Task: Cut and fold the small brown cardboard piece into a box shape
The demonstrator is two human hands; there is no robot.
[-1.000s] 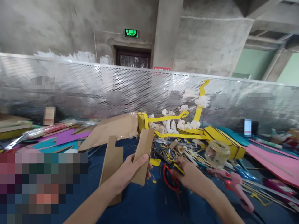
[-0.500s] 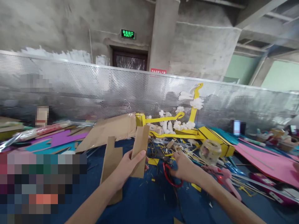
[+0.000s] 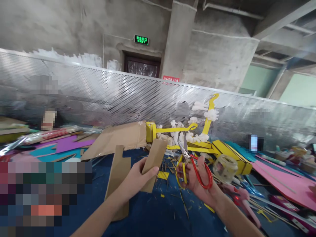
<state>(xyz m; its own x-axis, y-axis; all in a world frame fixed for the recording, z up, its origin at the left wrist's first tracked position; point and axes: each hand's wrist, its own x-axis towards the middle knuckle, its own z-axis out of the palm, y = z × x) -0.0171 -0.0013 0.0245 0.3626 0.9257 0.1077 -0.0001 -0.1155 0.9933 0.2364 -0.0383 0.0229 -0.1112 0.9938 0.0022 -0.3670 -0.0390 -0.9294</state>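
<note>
A strip of brown cardboard [image 3: 153, 164] is standing tilted above the blue-covered table [image 3: 158, 214], the left hand [image 3: 134, 180] pinching it between thumb and fingers. Just to its right, the right hand [image 3: 195, 179] is gripping red-and-yellow-handled scissors [image 3: 191, 164], blades pointing up and nearly closed. Around them are lying a notched cardboard piece [image 3: 118, 179], yellow offcuts [image 3: 163, 174], a yellow paper model with white tufts [image 3: 195, 135], a glass jar [image 3: 225, 168] and a pink glue gun [image 3: 243, 199].

Even daylight, soft shadows, bowed wide-angle edges, slight blur.
</note>
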